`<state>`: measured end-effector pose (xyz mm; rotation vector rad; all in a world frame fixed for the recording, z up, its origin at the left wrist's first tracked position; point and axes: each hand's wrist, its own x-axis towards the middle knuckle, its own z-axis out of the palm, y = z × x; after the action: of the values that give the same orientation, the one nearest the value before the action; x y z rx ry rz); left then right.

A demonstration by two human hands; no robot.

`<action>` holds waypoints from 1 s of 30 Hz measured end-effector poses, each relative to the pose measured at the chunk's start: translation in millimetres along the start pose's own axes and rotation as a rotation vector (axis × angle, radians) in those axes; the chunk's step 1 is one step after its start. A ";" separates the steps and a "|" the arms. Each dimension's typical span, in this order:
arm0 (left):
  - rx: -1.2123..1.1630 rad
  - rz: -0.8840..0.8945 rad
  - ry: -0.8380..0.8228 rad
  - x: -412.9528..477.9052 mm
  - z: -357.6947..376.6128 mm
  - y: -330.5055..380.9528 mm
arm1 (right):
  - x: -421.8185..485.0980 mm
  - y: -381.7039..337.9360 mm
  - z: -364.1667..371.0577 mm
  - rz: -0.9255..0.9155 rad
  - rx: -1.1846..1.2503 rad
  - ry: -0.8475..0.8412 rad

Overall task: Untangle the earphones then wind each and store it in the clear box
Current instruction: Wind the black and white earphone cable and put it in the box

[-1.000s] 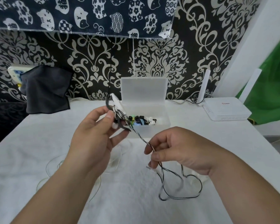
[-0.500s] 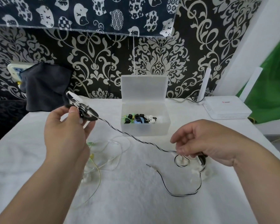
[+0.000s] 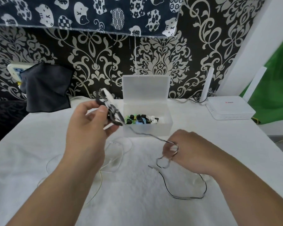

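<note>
Left hand (image 3: 87, 128) holds the earphones (image 3: 112, 112) high, right hand (image 3: 192, 149) pinches lower

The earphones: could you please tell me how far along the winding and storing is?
Done: several earphones lie in the open clear box. In hand: the left hand grips the partly wound black-and-white earphone, the right hand pinches its cable, and its plug end lies loose. Left: finish that coil, box it, then wind the pale earphones lying by the left arm.

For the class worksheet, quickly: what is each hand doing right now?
Left hand: grips the wound black-and-white earphone bundle.
Right hand: pinches that earphone's loose cable.
</note>
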<state>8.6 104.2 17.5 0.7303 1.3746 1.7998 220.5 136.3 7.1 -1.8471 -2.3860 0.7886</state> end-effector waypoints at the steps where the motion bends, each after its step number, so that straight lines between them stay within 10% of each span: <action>1: 0.012 -0.002 -0.055 -3.9 3.1 -0.5 | 1.0 -3.1 1.1 -0.016 0.019 0.099; 6: 0.024 -0.008 -0.215 -19.4 13.3 -1.3 | -2.0 -18.9 -6.1 -0.103 0.344 0.402; 11: 0.057 0.008 -0.243 -23.4 16.3 -2.5 | -7.5 -33.4 -0.4 -0.221 0.882 -0.124; 23: 0.709 0.231 -0.325 -21.2 5.8 -15.9 | -24.7 -35.2 -25.7 -0.227 0.890 -0.195; 30: 0.729 0.150 -0.526 -24.4 6.3 -13.8 | -22.0 -15.9 -45.9 -0.294 0.577 0.360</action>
<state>30.4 89.4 5.8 1.5880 1.6133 1.0426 227.3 130.7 59.7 -1.2529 -1.8788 0.8961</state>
